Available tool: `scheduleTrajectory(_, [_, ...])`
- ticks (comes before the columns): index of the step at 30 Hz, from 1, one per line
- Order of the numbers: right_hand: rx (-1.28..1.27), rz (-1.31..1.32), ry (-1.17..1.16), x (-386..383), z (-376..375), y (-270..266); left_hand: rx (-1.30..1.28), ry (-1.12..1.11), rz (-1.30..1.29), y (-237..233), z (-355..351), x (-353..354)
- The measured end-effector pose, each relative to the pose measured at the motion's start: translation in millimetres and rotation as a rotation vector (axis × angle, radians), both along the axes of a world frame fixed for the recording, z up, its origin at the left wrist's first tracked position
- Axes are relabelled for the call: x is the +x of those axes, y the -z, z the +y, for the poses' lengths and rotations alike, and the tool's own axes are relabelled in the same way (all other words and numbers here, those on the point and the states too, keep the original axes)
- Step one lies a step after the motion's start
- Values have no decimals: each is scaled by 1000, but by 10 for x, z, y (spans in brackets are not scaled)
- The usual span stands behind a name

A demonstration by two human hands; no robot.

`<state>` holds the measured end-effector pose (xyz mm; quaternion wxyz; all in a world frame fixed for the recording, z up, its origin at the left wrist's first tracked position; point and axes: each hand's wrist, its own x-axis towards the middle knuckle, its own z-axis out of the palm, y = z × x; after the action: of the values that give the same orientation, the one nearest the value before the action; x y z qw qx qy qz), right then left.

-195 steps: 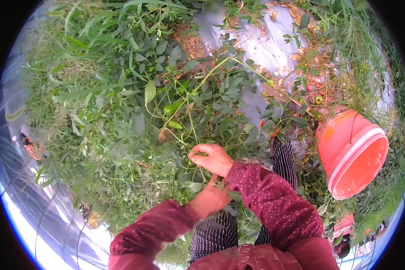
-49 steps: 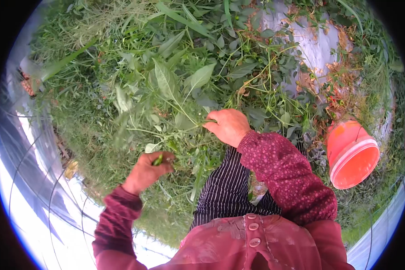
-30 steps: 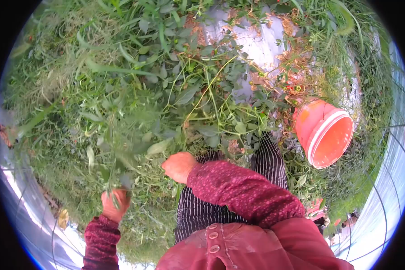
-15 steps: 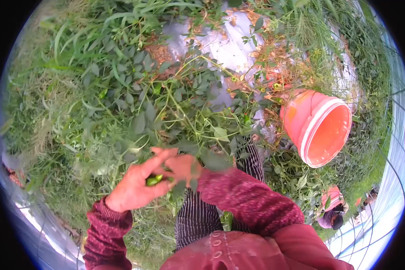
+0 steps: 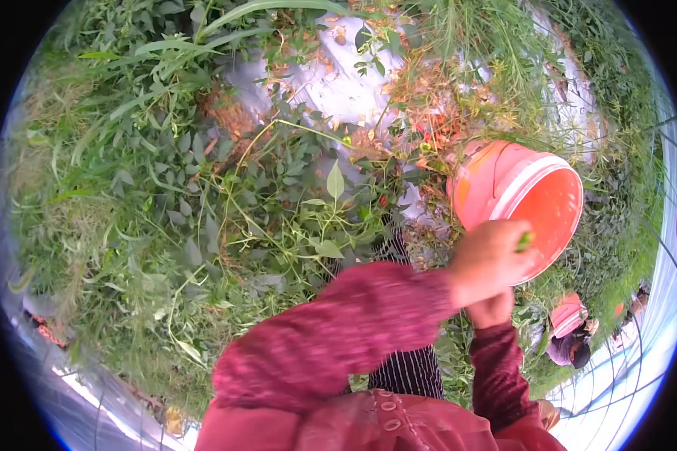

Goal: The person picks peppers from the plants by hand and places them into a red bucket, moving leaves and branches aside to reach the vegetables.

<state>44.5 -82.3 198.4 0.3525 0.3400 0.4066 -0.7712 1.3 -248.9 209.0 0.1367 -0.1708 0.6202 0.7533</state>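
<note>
My left hand [image 5: 489, 259] is stretched across to the right, at the mouth of a pinkish-red bucket [image 5: 485, 177] that lies tipped toward me. A small green pepper [image 5: 524, 242] shows at its curled fingers, slightly blurred. Just below it, my right hand [image 5: 495, 308] is close to the bucket's lower rim. The left hand covers its fingers, so whether it grips the rim is hidden. Leafy green plants [image 5: 293, 218] with pale stems spread in front of my striped trousers.
Whitish ground sheeting [image 5: 346, 79] shows between plants, with dry brown litter and red bits [image 5: 436, 135] beside the bucket. Tall grass grows around. At the lower right, another person [image 5: 568, 347] is near a second pinkish bucket [image 5: 566, 314].
Both hands have moved from the plants at the centre to the bucket on the right. The left hand has carried the green pepper there, its arm now crossing my body.
</note>
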Motion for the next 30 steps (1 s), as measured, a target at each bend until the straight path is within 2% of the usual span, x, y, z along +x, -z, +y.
scheduleTrajectory(3, [110, 104, 233, -334, 582, -6, 169, 193, 15, -6, 578, -400])
scheduleTrajectory(5, [135, 110, 195, -501, 702, -2, -31, 66, 119, -30, 728, -439])
scheduleTrajectory(7, [164, 114, 168, -559, 720, 25, -1, -186, 374, 178, 449, -434])
scheduleTrajectory(9, [474, 8, 385, -574, 681, 96, -119, 57, 131, 438, -365, -392])
scheduleTrajectory(10, [405, 46, 395, -550, 622, 71, -410, 13, 139, 686, -703, -302])
scheduleTrajectory(11, [409, 47, 399, -528, 541, 68, -717, 249, 53, 1027, -1097, -227])
scheduleTrajectory(12, [186, 154, 255, -495, 437, 72, -848, 193, -17, 1288, -1449, -39])
scheduleTrajectory(13, [-40, 256, 103, -464, 275, 73, -1147, 287, -110, 1590, -1753, 92])
scheduleTrajectory(14, [94, 191, 95, -429, -64, 20, -1309, 452, -237, 1739, -2064, 205])
scheduleTrajectory(15, [62, 138, 17, -391, -286, 47, -1540, 450, -293, 1790, -2256, 396])
scheduleTrajectory(16, [51, 110, -78, -355, -451, 92, -1479, 506, -514, 1809, -2482, 514])
scheduleTrajectory(17, [35, 87, -174, -322, -598, 147, -1489, 506, -537, 1869, -2676, 768])
scheduleTrajectory(19, [45, 69, -238, -263, -851, 279, -985, 460, -643, 2210, -2873, 1350])
scheduleTrajectory(21, [64, 56, -293, -197, -1110, 384, -1070, 962, -633, 2509, -2599, 1871])
scheduleTrajectory(22, [65, 58, -353, -167, -1238, 425, -1080, 1009, -393, 2160, -2298, 1892])
scheduleTrajectory(23, [68, 57, -419, -137, -1364, 467, -924, 943, -514, 2108, -2004, 2038])
scheduleTrajectory(24, [96, 139, -565, -100, -1497, 540, -773, 985, -520, 1987, -1782, 2126])
scheduleTrajectory(25, [123, 222, -709, -40, -1638, 638, -859, 788, -302, 1862, -1579, 2363])
scheduleTrajectory(27, [167, 578, -1049, 243, -1823, 1028, -566, 677, -493, 1623, -1206, 2404])
scheduleTrajectory(29, [331, 1068, -1516, 448, -2053, 1105, -642, 820, -348, 1497, -862, 2603])
scheduleTrajectory(30, [294, 1075, -1728, 596, -2052, 1196, -636, 811, -357, 1456, -846, 2612])
